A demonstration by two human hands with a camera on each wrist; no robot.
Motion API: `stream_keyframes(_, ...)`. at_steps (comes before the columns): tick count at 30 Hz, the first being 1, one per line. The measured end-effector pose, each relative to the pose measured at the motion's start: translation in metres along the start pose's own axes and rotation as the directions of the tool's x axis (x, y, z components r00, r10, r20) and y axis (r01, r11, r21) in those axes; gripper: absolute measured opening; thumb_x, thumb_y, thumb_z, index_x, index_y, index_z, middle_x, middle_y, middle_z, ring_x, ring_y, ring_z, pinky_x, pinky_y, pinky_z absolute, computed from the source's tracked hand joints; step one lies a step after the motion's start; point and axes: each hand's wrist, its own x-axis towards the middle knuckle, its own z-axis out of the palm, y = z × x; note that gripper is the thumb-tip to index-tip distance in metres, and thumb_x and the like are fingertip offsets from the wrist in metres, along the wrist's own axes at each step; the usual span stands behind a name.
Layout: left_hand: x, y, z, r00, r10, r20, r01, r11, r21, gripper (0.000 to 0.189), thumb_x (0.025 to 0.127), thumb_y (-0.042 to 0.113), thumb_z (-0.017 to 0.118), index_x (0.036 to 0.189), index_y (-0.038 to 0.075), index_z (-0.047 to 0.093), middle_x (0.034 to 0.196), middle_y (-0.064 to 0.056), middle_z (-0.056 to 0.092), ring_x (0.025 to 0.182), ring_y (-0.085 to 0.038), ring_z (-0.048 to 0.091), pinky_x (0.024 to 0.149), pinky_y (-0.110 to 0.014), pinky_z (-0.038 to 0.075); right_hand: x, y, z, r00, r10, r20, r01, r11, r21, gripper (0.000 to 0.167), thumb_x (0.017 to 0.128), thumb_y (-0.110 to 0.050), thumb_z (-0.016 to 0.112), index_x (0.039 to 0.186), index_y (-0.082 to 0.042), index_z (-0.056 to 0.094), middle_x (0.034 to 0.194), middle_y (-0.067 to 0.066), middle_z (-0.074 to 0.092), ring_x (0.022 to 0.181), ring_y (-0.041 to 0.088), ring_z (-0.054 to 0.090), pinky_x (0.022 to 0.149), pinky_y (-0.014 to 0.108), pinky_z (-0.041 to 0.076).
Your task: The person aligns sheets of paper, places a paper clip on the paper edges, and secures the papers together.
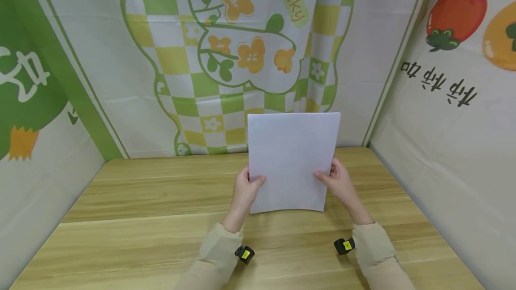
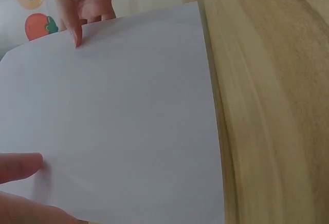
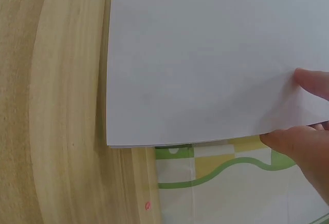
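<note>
Holding a white sheet of paper (image 1: 291, 160) by its two side edges, the left hand (image 1: 245, 190) and the right hand (image 1: 340, 181) each pinch it between thumb and fingers. The paper stands nearly upright above the wooden table (image 1: 141, 218). Behind it hangs a green checked backdrop (image 1: 209, 70).

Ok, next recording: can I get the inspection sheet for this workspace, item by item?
Surface: wooden table, pale grain, bare where visible.
Job's things: blank white paper sheet, held up over the table, lower edge near the tabletop.
Clutter: nothing seen.
Grips: left hand pinches the sheet's left edge; right hand pinches its right edge.
Cables: nothing seen; small black-and-yellow wrist cameras on both sleeves.
Surroundings: printed cloth backdrop with green checks, flowers and "Lucky"; fruit-print side panel.
</note>
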Motion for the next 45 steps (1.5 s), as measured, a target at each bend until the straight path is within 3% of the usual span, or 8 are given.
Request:
stream_keyframes(4, 0.000, 0.002, 0.001, 1.000, 0.011, -0.002, -0.011, 1.000, -0.010, 0.034, 0.081, -0.007, 0.062, 0.114, -0.007, 0.059, 0.114, -0.022, 0.063, 0.105, -0.029, 0.058, 0.095, -0.046, 0.045, -0.001, -0.002, 0.000, 1.000, 0.000, 0.001, 0.000, 1.000, 0.016, 0.059, 0.086, 0.000, 0.065, 0.137, 0.007, 0.036, 0.129, 0.028, 0.048, 0.101, 0.000, 0.054, 0.084, 0.014, 0.047)
stream_keyframes(8, 0.001, 0.002, 0.001, 1.000, 0.019, 0.006, -0.019, 1.000, -0.022, 0.034, 0.080, -0.006, 0.064, 0.114, -0.007, 0.059, 0.112, -0.022, 0.063, 0.101, -0.026, 0.058, 0.091, -0.043, 0.046, -0.001, -0.001, -0.001, 1.000, 0.013, 0.006, -0.013, 1.000, 0.002, 0.060, 0.086, -0.003, 0.067, 0.136, 0.006, 0.036, 0.129, 0.027, 0.049, 0.103, 0.003, 0.055, 0.085, 0.015, 0.046)
stream_keyframes(12, -0.001, 0.007, -0.001, 1.000, 0.016, 0.023, -0.015, 1.000, -0.024, 0.035, 0.081, -0.005, 0.064, 0.116, -0.006, 0.059, 0.114, -0.022, 0.063, 0.104, -0.027, 0.058, 0.093, -0.043, 0.045, -0.001, -0.002, -0.001, 1.000, 0.009, 0.000, -0.009, 1.000, -0.004, 0.060, 0.086, -0.004, 0.067, 0.137, 0.005, 0.036, 0.129, 0.027, 0.049, 0.105, 0.006, 0.055, 0.085, 0.015, 0.047)
stream_keyframes(18, 0.002, 0.009, -0.002, 0.999, 0.001, 0.044, 0.001, 0.999, -0.035, 0.037, 0.084, -0.001, 0.063, 0.120, -0.003, 0.058, 0.118, -0.020, 0.062, 0.107, -0.027, 0.058, 0.094, -0.043, 0.045, 0.000, -0.004, -0.003, 1.000, -0.012, -0.014, 0.013, 1.000, 0.014, 0.056, 0.089, -0.006, 0.064, 0.137, 0.007, 0.036, 0.129, 0.029, 0.049, 0.100, -0.002, 0.055, 0.085, 0.014, 0.047)
stream_keyframes(26, 0.004, 0.015, 0.000, 0.999, 0.008, 0.036, -0.007, 1.000, -0.026, 0.036, 0.085, -0.001, 0.063, 0.120, -0.003, 0.058, 0.120, -0.018, 0.061, 0.111, -0.027, 0.056, 0.098, -0.045, 0.043, 0.001, -0.008, -0.002, 0.999, -0.038, -0.027, 0.039, 0.999, 0.030, 0.050, 0.093, -0.007, 0.058, 0.136, 0.007, 0.037, 0.128, 0.029, 0.049, 0.100, -0.002, 0.056, 0.086, 0.013, 0.046)
stream_keyframes(35, 0.006, 0.016, 0.001, 0.999, 0.029, 0.028, -0.028, 0.999, -0.025, 0.033, 0.086, -0.001, 0.062, 0.118, -0.003, 0.059, 0.117, -0.019, 0.062, 0.108, -0.027, 0.057, 0.096, -0.044, 0.044, 0.002, -0.011, -0.001, 0.998, -0.063, -0.026, 0.064, 0.997, 0.050, 0.053, 0.093, -0.010, 0.059, 0.139, 0.005, 0.035, 0.130, 0.027, 0.047, 0.104, 0.000, 0.054, 0.088, 0.013, 0.045)
stream_keyframes(45, 0.006, 0.021, 0.000, 0.999, 0.017, 0.043, -0.016, 0.999, -0.042, 0.034, 0.086, 0.001, 0.062, 0.120, -0.001, 0.058, 0.119, -0.019, 0.062, 0.108, -0.027, 0.058, 0.096, -0.044, 0.045, 0.004, -0.014, -0.001, 0.998, -0.042, -0.048, 0.045, 0.997, 0.061, 0.052, 0.093, -0.009, 0.058, 0.138, 0.004, 0.036, 0.128, 0.028, 0.049, 0.099, -0.001, 0.057, 0.085, 0.015, 0.047)
